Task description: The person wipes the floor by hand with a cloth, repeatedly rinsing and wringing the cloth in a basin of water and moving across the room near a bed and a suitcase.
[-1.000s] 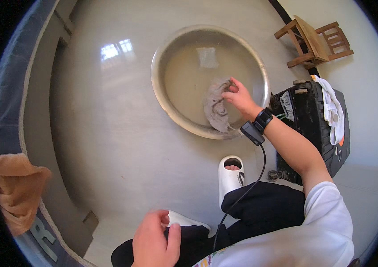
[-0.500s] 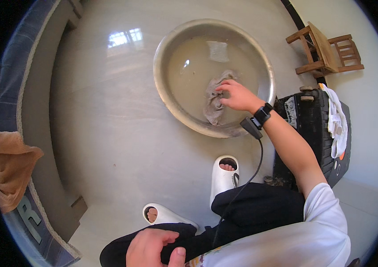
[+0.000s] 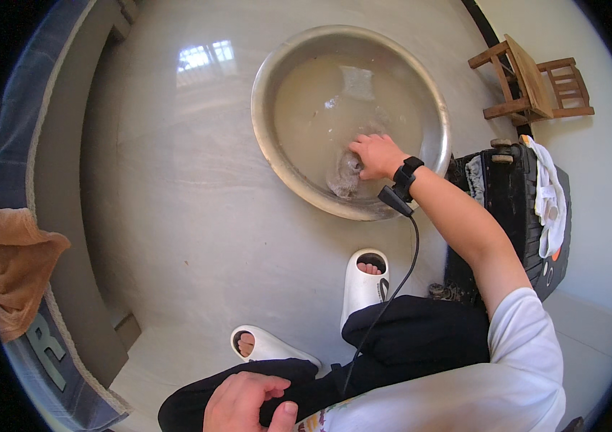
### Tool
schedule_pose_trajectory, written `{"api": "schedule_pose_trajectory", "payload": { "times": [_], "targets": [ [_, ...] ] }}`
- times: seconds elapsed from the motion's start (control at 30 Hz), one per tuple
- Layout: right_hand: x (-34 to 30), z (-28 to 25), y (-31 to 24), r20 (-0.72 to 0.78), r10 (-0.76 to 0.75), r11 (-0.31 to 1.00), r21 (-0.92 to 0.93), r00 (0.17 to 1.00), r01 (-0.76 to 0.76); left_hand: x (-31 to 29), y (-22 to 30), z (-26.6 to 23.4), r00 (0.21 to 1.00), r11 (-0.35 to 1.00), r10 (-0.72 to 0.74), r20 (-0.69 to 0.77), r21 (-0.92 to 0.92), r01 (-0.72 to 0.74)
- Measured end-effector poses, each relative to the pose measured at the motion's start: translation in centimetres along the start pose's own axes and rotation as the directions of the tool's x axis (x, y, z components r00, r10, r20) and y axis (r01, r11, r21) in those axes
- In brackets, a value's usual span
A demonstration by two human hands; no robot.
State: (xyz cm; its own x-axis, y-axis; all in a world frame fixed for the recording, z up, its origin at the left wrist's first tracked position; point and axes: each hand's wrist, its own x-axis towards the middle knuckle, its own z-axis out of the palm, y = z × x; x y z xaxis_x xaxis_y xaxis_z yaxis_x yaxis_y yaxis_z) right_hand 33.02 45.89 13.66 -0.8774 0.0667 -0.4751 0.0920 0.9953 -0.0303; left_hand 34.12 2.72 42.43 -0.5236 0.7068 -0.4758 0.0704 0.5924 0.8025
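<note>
A wide metal basin (image 3: pixel 271 155) of cloudy water stands on the floor in front of me. My right hand (image 3: pixel 378 156) is down in it, its fingers curled over a greyish wet cloth (image 3: pixel 345 177). Part of that cloth lies under the water, and my fingertips are partly hidden. A black strap with a dark device and cable is round the wrist. My left hand (image 3: pixel 245 403) rests on my left thigh, thumb and fingers apart, holding nothing.
At right a black suitcase (image 3: pixel 511 209) lies with a white cloth (image 3: pixel 552 198) draped over it. Beyond it is a small wooden chair (image 3: pixel 532 79). A brown towel (image 3: pixel 21 270) hangs over the bed edge at left. My white slippers (image 3: pixel 356 291) are near the basin.
My right hand has gone lower into the water and pressed onto the cloth, which is now bunched and more submerged. My left hand has stayed in place.
</note>
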Motion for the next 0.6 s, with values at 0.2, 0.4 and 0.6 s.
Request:
{"api": "schedule_pose_trajectory", "payload": {
  "times": [0.2,0.4,0.6],
  "targets": [
    [1.8,0.0,2.2,-0.053,0.173,0.963,0.217,0.983,-0.158,-0.1,-0.6,0.0,0.999,0.999,0.035,0.003,0.042,-0.035],
    [1.7,-0.4,1.5,-0.263,0.394,0.895,0.328,0.881,-0.302,-0.2,-0.6,-0.4,0.999,0.998,-0.017,-0.029,0.062,0.019],
    [1.4,-2.0,3.4,-0.116,0.271,0.872,0.451,0.956,-0.192,0.0,-0.7,-0.5,1.000,0.996,0.000,-0.030,0.091,0.003]
  ]
}}
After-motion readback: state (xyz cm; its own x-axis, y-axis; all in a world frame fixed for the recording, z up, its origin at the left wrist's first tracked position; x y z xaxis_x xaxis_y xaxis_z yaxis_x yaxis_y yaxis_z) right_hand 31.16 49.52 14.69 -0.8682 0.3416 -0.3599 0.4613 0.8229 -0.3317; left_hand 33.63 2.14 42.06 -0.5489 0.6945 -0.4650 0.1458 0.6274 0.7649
